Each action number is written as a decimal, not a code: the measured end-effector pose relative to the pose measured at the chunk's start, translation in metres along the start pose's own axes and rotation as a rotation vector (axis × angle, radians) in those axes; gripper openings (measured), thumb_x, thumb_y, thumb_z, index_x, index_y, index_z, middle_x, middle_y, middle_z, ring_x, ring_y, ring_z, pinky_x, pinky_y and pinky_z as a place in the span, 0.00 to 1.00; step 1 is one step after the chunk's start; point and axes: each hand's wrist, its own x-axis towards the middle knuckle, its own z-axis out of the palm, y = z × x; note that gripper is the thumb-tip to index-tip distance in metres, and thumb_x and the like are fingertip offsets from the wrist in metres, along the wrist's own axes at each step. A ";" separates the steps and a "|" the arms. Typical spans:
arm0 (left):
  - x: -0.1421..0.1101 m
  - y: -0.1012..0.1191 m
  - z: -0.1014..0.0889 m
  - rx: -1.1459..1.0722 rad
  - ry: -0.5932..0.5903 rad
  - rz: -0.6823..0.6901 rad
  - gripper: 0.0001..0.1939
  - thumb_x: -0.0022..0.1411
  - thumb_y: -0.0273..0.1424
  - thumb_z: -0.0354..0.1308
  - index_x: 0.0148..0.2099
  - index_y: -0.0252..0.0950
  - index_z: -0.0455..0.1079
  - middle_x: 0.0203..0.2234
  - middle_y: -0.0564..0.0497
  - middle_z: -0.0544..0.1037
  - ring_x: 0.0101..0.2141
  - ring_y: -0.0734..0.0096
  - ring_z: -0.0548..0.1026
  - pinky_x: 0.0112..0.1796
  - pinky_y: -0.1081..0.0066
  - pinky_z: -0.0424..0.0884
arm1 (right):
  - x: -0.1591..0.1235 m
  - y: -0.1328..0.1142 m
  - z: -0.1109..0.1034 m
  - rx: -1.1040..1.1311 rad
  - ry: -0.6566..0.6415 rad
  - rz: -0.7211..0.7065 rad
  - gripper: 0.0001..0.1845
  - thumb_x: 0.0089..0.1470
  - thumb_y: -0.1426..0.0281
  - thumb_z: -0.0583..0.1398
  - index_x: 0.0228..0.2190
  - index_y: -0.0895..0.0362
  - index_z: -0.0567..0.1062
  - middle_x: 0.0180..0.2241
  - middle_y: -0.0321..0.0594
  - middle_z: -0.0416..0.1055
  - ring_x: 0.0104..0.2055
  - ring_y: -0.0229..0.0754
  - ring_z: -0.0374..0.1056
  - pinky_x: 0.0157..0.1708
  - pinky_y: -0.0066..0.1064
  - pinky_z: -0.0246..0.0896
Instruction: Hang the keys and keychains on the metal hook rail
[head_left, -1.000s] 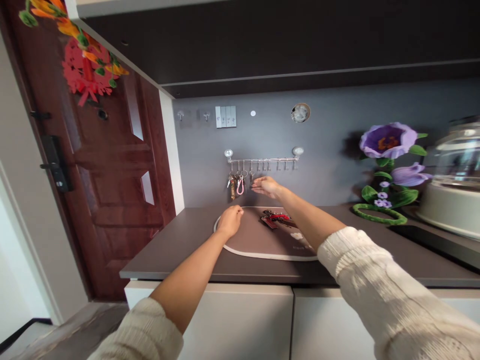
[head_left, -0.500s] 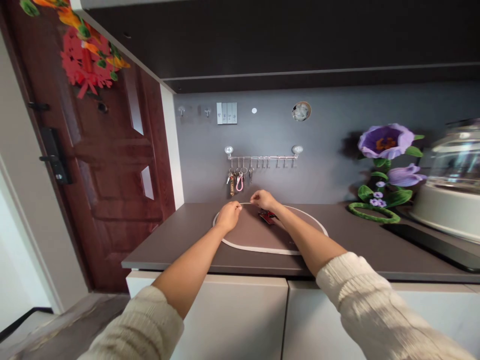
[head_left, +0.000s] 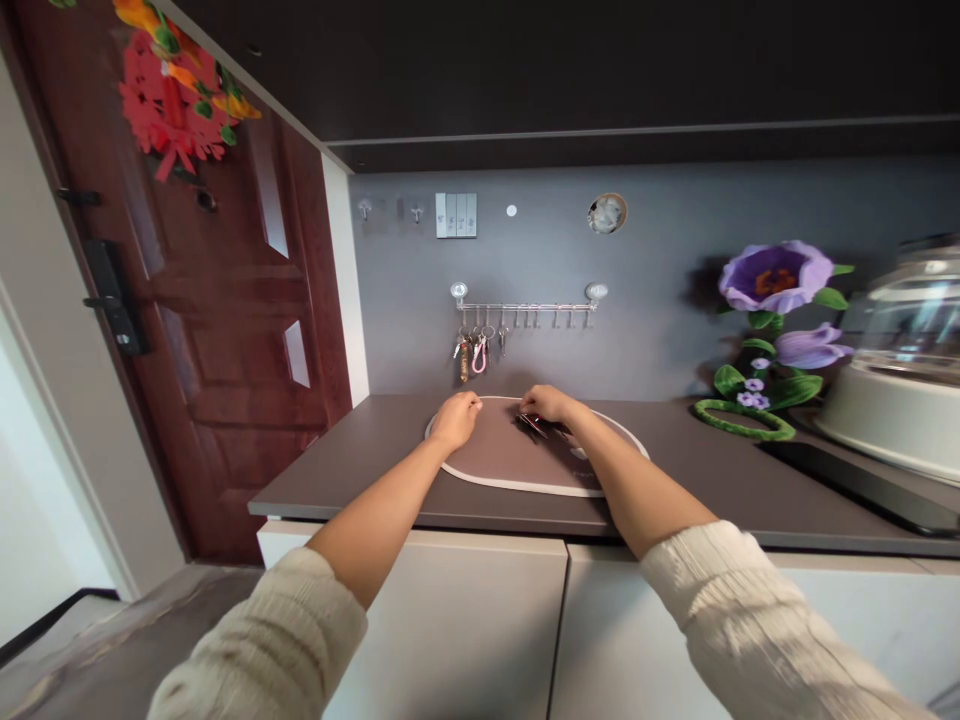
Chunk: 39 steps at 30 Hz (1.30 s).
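Note:
My left hand [head_left: 456, 420] is over the left part of an oval brown mat [head_left: 495, 458] with a pale rim. Its fingers are curled together, and whatever they may hold is hidden. To the right, my right hand [head_left: 547, 402] has its fingers closed on the upper end of a small dark, shiny bundle [head_left: 532, 426] that looks like keys. The bundle's lower end hangs down at the mat. On the wall behind, a clear hook rail [head_left: 529, 307] carries several keys with a pink loop [head_left: 479, 355] and a brown tag [head_left: 464, 362].
The mat lies on a grey counter [head_left: 322, 470] under a dark overhead cabinet [head_left: 570, 70]. At right stand a purple fabric flower [head_left: 776, 280], a white-based appliance [head_left: 892, 415] and a flat black slab [head_left: 855, 485]. A brown door [head_left: 225, 400] is on the left.
My right hand has moved right and down to the dark bundle, and its fingers are now on it. The left hand stays nearly in place. The view has tilted slightly.

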 end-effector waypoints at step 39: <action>0.048 0.044 0.025 -0.360 0.055 -0.044 0.08 0.57 0.28 0.51 0.36 0.32 0.71 0.32 0.48 0.76 0.33 0.72 0.72 0.38 0.72 0.66 | -0.019 0.001 -0.016 0.507 0.178 -0.058 0.14 0.44 0.62 0.56 0.27 0.61 0.71 0.21 0.34 0.65 0.23 0.32 0.56 0.27 0.25 0.53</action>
